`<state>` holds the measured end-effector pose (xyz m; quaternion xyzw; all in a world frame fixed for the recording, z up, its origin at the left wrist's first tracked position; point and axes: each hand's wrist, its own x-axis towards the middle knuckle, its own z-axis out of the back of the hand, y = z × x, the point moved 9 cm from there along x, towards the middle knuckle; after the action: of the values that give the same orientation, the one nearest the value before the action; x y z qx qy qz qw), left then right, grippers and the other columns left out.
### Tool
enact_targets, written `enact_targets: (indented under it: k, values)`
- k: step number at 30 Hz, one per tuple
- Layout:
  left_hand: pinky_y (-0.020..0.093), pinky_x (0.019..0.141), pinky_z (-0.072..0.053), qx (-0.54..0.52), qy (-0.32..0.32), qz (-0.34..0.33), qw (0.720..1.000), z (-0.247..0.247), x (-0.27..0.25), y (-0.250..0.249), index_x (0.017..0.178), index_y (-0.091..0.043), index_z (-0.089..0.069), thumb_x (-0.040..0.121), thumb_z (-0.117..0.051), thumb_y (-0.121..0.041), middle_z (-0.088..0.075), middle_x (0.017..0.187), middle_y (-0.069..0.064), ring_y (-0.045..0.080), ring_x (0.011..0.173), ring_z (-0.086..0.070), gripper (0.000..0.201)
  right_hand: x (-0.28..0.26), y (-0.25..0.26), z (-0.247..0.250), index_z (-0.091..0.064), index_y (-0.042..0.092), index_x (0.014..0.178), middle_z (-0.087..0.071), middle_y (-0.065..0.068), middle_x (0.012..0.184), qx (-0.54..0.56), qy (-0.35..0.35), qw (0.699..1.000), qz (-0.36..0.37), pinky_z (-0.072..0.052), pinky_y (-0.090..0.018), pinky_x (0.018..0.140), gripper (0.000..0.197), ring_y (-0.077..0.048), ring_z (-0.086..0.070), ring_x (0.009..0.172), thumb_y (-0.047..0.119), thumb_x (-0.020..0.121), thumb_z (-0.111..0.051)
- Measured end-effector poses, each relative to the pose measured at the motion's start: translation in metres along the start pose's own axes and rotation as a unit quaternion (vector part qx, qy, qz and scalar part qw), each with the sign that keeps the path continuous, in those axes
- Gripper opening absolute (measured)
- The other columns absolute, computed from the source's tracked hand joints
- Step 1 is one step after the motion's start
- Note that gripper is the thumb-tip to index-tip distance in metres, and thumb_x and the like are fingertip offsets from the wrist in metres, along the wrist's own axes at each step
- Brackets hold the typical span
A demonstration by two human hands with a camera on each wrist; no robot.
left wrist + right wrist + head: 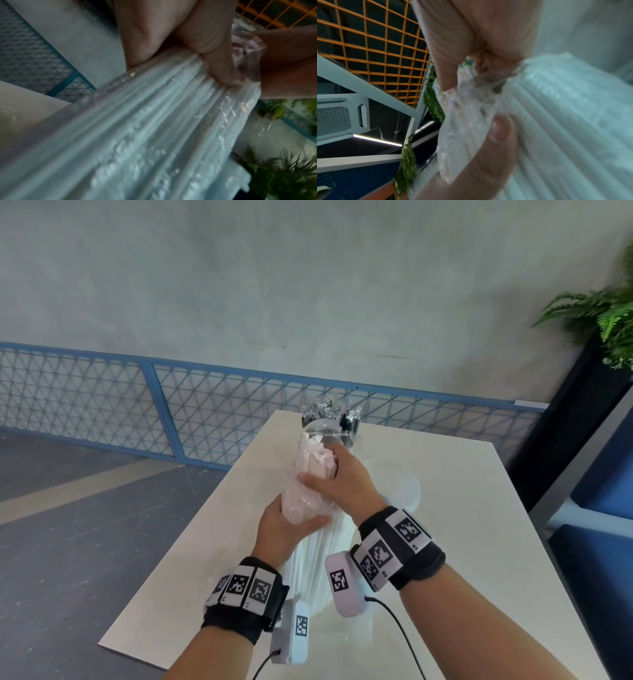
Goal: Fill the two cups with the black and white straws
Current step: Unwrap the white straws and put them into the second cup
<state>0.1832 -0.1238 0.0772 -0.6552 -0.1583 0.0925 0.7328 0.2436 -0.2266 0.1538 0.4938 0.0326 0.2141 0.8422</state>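
A bundle of white straws (320, 570) in a clear plastic bag (301, 501) is held over the table, its upper end tilted away from me. My left hand (291, 522) grips the bundle from below, near its middle. Higher up, my right hand (337, 477) grips the bag's crumpled plastic around the straw tips. The left wrist view shows fingers (214, 60) pressed into the wrapped straws (154, 128). Bunched plastic (471, 94) fills the right wrist view beside the straws (565, 115). Black straws (329, 412) in plastic stand at the table's far end, behind a clear cup (342, 436).
The pale table (462, 525) reaches forward to a blue mesh railing (154, 405). A translucent plastic item (404, 484) lies just right of my hands. A fern (609, 313) on a dark stand and blue seating (599, 577) are on the right.
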Motion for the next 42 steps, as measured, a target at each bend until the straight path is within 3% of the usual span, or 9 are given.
enact_targets:
  k: [5,8,12,17,23,26,29,35,42]
  values:
    - [0.007,0.075,-0.040,0.019,0.009,-0.019,1.000,-0.002,-0.003,-0.005,0.100,-0.034,-0.055,0.058,-0.087,-0.019,-0.063,0.098,-0.016,-0.010,0.094,-0.055,0.055,-0.008,-0.010,-0.014,-0.042,0.008,0.134,-0.055,-0.008,0.128,-0.036,0.011,0.999,-0.011,-0.033,-0.015,0.083,0.063,-0.022,-0.053,0.116,0.030,0.082,-0.069]
    - [0.015,0.082,-0.043,0.013,0.012,-0.011,1.000,-0.002,0.001,-0.003,0.104,-0.035,-0.055,0.056,-0.086,-0.027,-0.064,0.106,-0.012,0.002,0.104,-0.057,0.058,-0.008,-0.002,-0.003,-0.040,0.006,0.135,-0.054,-0.008,0.129,0.060,-0.019,0.998,-0.013,-0.030,-0.009,0.080,0.057,-0.022,-0.050,0.121,0.024,0.086,-0.065]
    - [-0.002,0.063,-0.040,0.008,0.016,-0.005,1.000,-0.005,0.001,-0.006,0.091,-0.039,-0.049,0.063,-0.084,-0.011,-0.056,0.093,-0.023,-0.006,0.089,-0.054,0.053,-0.003,0.016,0.018,-0.041,0.006,0.134,-0.052,0.002,0.111,0.116,-0.056,0.991,0.034,-0.031,0.001,0.070,0.051,-0.009,-0.048,0.102,0.020,0.088,-0.061]
    - [0.003,0.067,-0.045,-0.013,0.019,-0.011,1.000,-0.005,-0.001,-0.005,0.100,-0.031,-0.056,0.063,-0.083,-0.008,-0.065,0.097,-0.014,-0.003,0.090,-0.060,0.052,-0.005,0.012,0.017,-0.053,0.013,0.118,-0.060,0.011,0.093,0.143,-0.064,0.987,0.028,-0.051,-0.025,0.079,0.045,-0.006,-0.059,0.085,0.028,0.079,-0.071]
    - [0.011,0.074,-0.048,-0.003,0.014,-0.016,1.000,-0.006,-0.004,-0.003,0.098,-0.034,-0.057,0.061,-0.085,-0.012,-0.067,0.097,-0.012,-0.004,0.092,-0.062,0.050,-0.014,-0.011,-0.002,-0.060,0.015,0.099,-0.061,0.010,0.075,0.152,-0.061,0.986,-0.012,-0.051,-0.015,0.061,0.028,-0.003,-0.060,0.068,0.021,0.076,-0.075]
    - [0.006,0.070,-0.047,0.003,0.020,-0.011,1.000,-0.008,-0.002,-0.002,0.094,-0.033,-0.055,0.063,-0.083,-0.009,-0.065,0.096,-0.010,-0.001,0.091,-0.059,0.048,-0.013,-0.011,0.006,-0.061,0.016,0.099,-0.065,0.001,0.082,0.210,-0.106,0.971,-0.029,-0.054,-0.024,0.066,0.024,-0.012,-0.063,0.073,0.019,0.078,-0.073]
    - [0.005,0.069,-0.047,-0.004,0.028,-0.010,1.000,-0.008,-0.001,-0.003,0.095,-0.032,-0.055,0.063,-0.082,-0.007,-0.065,0.098,-0.009,-0.001,0.090,-0.060,0.049,-0.013,-0.003,0.013,-0.063,0.012,0.101,-0.065,0.001,0.084,0.222,-0.120,0.968,-0.014,-0.052,-0.017,0.064,0.025,-0.009,-0.063,0.075,0.019,0.079,-0.072]
    - [0.011,0.075,-0.050,-0.018,0.038,-0.012,0.999,-0.007,-0.002,-0.002,0.100,-0.030,-0.059,0.063,-0.083,-0.007,-0.068,0.098,-0.009,-0.005,0.088,-0.065,0.050,-0.011,0.007,0.025,-0.068,0.008,0.094,-0.070,-0.014,0.092,0.245,-0.141,0.959,-0.003,-0.055,-0.049,0.081,0.019,-0.028,-0.067,0.088,0.018,0.078,-0.072]
    - [0.019,0.078,-0.051,-0.015,0.022,-0.018,0.999,-0.008,0.000,-0.003,0.098,-0.029,-0.058,0.056,-0.087,-0.023,-0.068,0.096,-0.009,0.004,0.092,-0.064,0.051,-0.014,-0.002,0.015,-0.061,0.009,0.109,-0.069,-0.006,0.097,0.186,-0.106,0.977,-0.016,-0.057,-0.038,0.078,0.043,-0.023,-0.068,0.091,0.025,0.072,-0.078]
